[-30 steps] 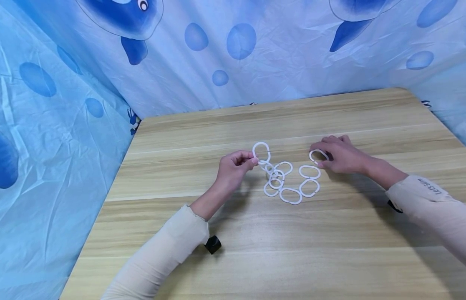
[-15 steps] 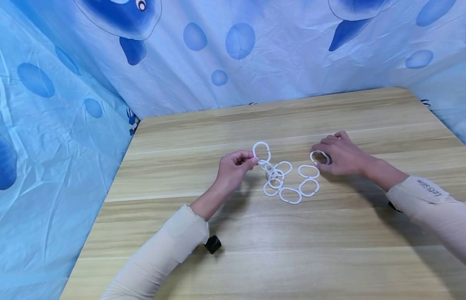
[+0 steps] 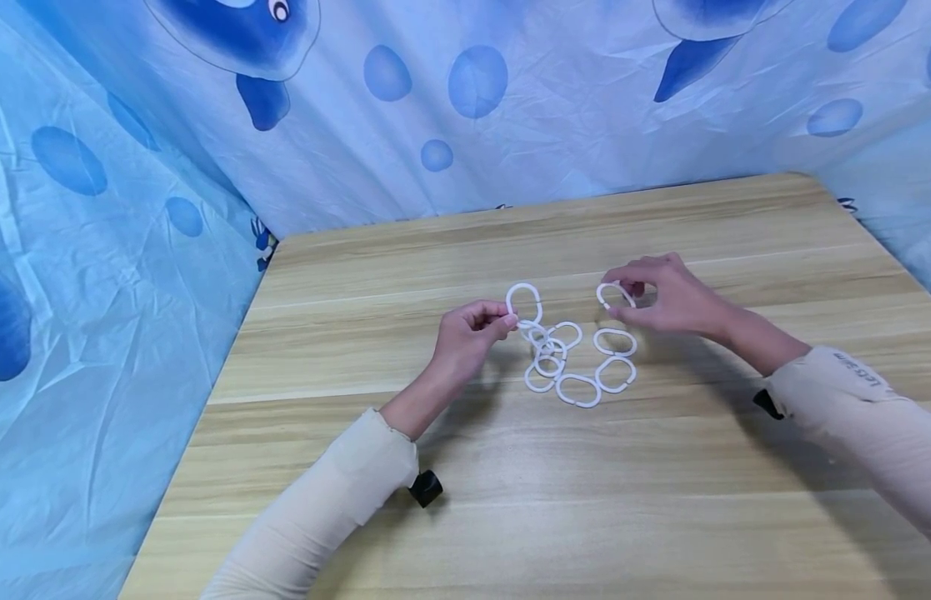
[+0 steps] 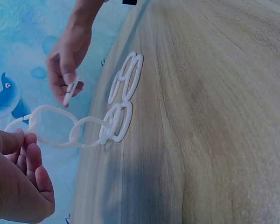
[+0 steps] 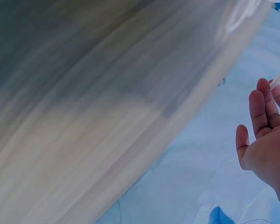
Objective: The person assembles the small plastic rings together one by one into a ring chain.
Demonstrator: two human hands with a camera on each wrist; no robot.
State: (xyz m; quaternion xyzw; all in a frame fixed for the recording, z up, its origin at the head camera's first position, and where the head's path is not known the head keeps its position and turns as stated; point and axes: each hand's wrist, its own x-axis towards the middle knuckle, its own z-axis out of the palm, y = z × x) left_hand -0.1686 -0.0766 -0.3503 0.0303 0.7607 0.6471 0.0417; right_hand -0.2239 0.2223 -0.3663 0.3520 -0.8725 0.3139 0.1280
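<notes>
My left hand (image 3: 465, 337) pinches a white plastic oval link (image 3: 541, 312) between thumb and fingertips. From it a short chain of linked rings (image 4: 94, 119) runs down to the tabletop, as the left wrist view shows. Off to the right, my right hand (image 3: 669, 298) holds a single white link (image 3: 599, 294) above the table, gripped by thumb and fingers. That link stands apart from the chain. Below it lie white ovals, among them an upper link (image 3: 615, 331) and a lower link (image 3: 634, 372); whether these are joined or only touching I cannot tell.
A wood-grain table (image 3: 555, 517) carries everything. Behind it and to the left hangs a blue curtain (image 3: 315, 150) with dolphin and bubble prints. A small black object (image 3: 426, 488) sits at the left sleeve's cuff.
My right hand has lifted its link and moved it left and slightly away, toward the chain's top end. The left hand has kept its place and hold.
</notes>
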